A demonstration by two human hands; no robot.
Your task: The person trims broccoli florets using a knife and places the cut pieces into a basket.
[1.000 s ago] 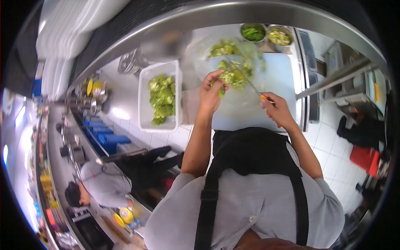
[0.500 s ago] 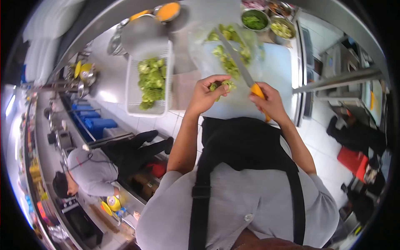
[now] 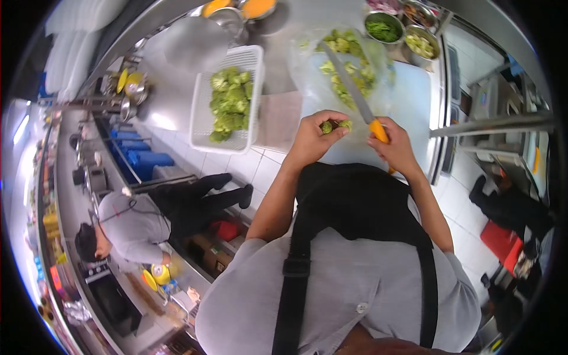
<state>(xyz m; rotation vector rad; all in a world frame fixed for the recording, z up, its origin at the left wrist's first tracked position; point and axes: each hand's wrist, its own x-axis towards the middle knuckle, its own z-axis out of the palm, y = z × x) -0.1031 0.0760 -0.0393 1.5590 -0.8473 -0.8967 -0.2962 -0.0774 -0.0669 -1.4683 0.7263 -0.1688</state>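
My left hand [image 3: 315, 139] is closed round a small piece of broccoli [image 3: 345, 125], near the front of the cutting board [image 3: 405, 100]. To its right, my right hand [image 3: 393, 145] grips the orange handle of a knife [image 3: 353, 89], whose blade points away and slightly left. Beneath the blade, cut broccoli pieces [image 3: 365, 81] lie on a clear plastic bag [image 3: 303, 70] that covers part of the board. A white perforated basket [image 3: 257, 97] left of the board holds broccoli florets [image 3: 231, 100].
Behind the board stand bowls of chopped greens [image 3: 381, 29] and pale green pieces [image 3: 419, 45]. Metal bowls with orange contents [image 3: 258, 7] are at the back left. A co-worker [image 3: 133, 222] leans over a counter at the lower left. Another person [image 3: 515, 198] is at the right.
The knife has come from a lower, blurred pose over the broccoli to one beside my left hand, which has moved nearer my body. The view has shifted, showing more bowls.
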